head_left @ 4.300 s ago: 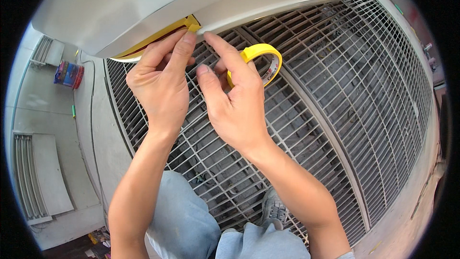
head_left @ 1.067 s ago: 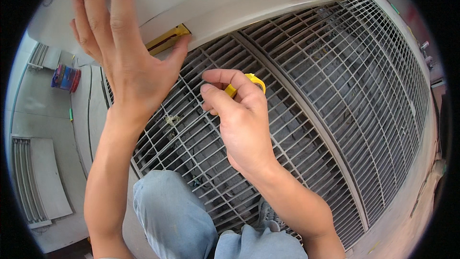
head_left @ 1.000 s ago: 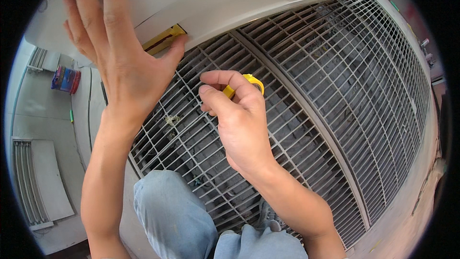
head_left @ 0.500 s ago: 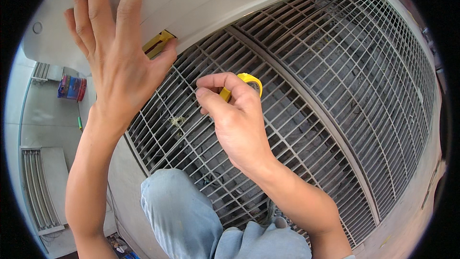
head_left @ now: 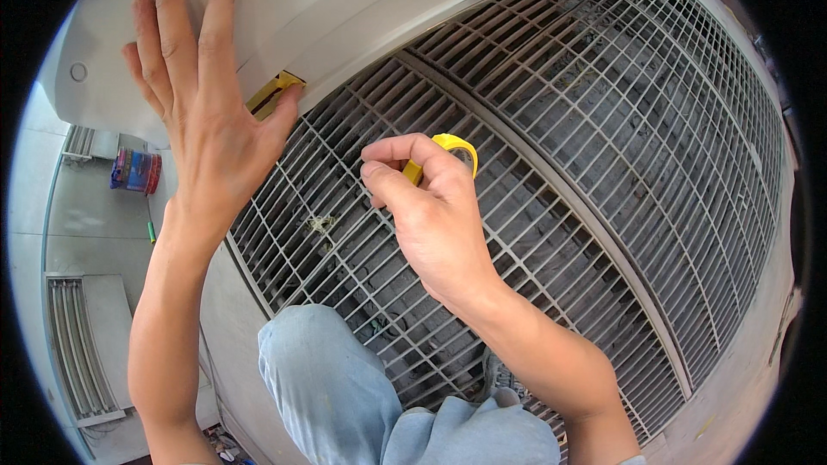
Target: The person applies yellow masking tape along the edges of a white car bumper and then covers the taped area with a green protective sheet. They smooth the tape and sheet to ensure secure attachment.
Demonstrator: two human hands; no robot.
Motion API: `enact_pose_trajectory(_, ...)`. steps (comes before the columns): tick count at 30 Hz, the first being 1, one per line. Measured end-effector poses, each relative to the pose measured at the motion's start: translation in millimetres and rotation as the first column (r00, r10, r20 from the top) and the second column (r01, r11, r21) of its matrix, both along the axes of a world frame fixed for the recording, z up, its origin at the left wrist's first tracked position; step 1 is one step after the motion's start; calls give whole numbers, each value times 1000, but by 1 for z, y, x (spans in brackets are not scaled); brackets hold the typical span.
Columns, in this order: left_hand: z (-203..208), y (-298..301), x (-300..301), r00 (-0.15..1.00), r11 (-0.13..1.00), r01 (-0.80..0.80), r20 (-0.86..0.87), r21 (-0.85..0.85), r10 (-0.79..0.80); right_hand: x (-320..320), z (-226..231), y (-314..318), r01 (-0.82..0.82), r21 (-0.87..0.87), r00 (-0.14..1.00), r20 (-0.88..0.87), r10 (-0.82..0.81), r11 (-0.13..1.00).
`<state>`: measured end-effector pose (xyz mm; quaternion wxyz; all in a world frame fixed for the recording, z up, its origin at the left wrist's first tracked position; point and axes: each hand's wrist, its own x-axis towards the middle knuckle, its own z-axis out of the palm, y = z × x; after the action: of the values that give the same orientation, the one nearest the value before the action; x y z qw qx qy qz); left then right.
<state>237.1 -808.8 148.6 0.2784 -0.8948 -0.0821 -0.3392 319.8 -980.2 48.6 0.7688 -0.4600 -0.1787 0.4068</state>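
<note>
My left hand (head_left: 211, 112) lies flat with its fingers spread on a smooth white panel (head_left: 345, 0). Its thumb rests at the edge of a small slot in that panel, where a strip of yellow tape (head_left: 277, 91) shows; the thumb covers part of it. To the right and lower, over the grating, my right hand (head_left: 435, 215) has curled its fingers around a roll of yellow tape (head_left: 465, 148). Thumb and index finger of that hand come close together at the tips. The rest of the roll is hidden behind the fingers.
A metal floor grating (head_left: 620, 138) stretches below and to the right, with dark debris under it. At the left stand a blue and red bucket (head_left: 135, 170) and a ribbed grey panel (head_left: 82, 349). My knee (head_left: 323, 370) in light blue trousers is at the bottom.
The view has shifted slightly, so the panel and its slot sit a little lower. Both hands keep nearly the same pose; more of the left fingertips now shows.
</note>
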Motion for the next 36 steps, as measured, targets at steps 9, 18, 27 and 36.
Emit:
enact_pose_trajectory(9, -2, -1, 4, 999, 998, -50, 21, 43, 49, -10, 6, 6, -40, 15, 999, 17, 39, 999)
enact_pose_trajectory(18, -2, -25, -34, 986, 971, 165, 63, -172, -157, 0, 7, -6, -190, -92, 852, 480, 210, 978)
enact_pose_trajectory(27, -52, -54, -77, 986, -81, -57, -43, -995, -163, -1, 13, -13, -550, -338, 651, 400, 645, 764)
enact_pose_trajectory(36, -81, 12, -121, 954, 347, 219, 274, -912, 118, -4, 36, 10, -129, -470, 309, 818, 486, 873)
